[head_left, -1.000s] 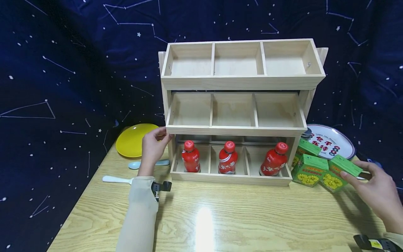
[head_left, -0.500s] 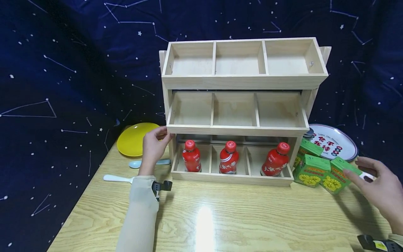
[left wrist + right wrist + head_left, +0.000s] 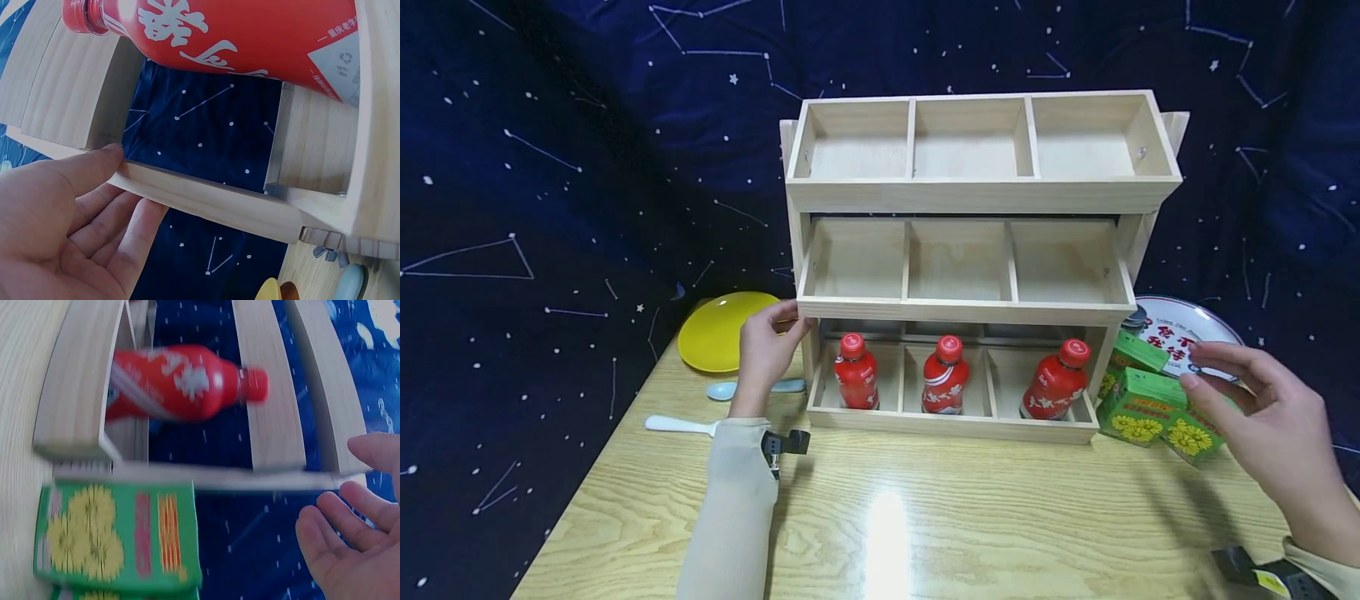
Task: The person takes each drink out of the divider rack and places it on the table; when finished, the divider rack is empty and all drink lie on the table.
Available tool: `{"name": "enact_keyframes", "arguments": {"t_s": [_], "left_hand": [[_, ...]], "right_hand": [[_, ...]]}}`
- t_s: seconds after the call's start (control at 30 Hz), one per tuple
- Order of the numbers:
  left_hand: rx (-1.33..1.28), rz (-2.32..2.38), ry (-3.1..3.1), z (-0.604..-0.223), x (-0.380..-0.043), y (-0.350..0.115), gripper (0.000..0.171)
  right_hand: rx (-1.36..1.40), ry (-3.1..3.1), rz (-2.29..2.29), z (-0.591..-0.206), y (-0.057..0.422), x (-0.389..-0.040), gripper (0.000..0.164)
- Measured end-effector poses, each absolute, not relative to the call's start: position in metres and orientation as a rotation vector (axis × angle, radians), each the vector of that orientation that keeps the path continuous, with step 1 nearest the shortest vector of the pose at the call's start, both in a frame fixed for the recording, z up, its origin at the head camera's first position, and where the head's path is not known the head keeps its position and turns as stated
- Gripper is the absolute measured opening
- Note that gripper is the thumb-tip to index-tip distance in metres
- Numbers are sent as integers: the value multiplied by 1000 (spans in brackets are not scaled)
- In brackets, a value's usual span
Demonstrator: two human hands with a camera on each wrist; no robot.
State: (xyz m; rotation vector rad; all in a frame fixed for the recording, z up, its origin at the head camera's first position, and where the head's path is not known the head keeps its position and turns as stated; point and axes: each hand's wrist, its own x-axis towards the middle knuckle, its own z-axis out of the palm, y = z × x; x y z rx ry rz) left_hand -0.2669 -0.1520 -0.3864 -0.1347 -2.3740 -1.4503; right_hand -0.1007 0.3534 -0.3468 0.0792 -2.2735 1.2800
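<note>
My left hand (image 3: 766, 354) grips the left upright of a wooden three-tier shelf rack (image 3: 985, 197); in the left wrist view its thumb lies on one side of the wooden post (image 3: 219, 203) and fingers on the other. Three red bottles with red caps stand in the lowest tier, one per compartment: left (image 3: 856, 379), middle (image 3: 943, 383) and right (image 3: 1051, 390), the last leaning. My right hand (image 3: 1273, 425), fingers spread and holding nothing, hovers by several green drink cartons (image 3: 1144, 408) with yellow flowers. In the right wrist view a carton (image 3: 119, 537) sits beside the rack.
Left of the rack lie a yellow plate (image 3: 711, 337), a blue spoon (image 3: 721, 392), partly behind my wrist, and a white-handled utensil (image 3: 677, 426). A white plate with red characters (image 3: 1187, 325) leans behind the cartons. A dark starry cloth (image 3: 587, 167) hangs behind the table (image 3: 1000, 517).
My right hand has let go of the rightmost green carton, which now stands lower beside the others. That hand drew back, then moved left and up. My left hand stays on the rack.
</note>
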Motion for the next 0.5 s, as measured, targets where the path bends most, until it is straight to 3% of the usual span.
{"name": "enact_keyframes", "arguments": {"t_s": [0.27,0.5], "left_hand": [[-132,-1443,-2373,-386,-267,-152,35],[-149,-1439,-2372,-386,-267,-152,35]], "right_hand": [[206,-2443,1246,-354,316,-127,44],[295,-2500,1154,-369,294,-152,54]]}}
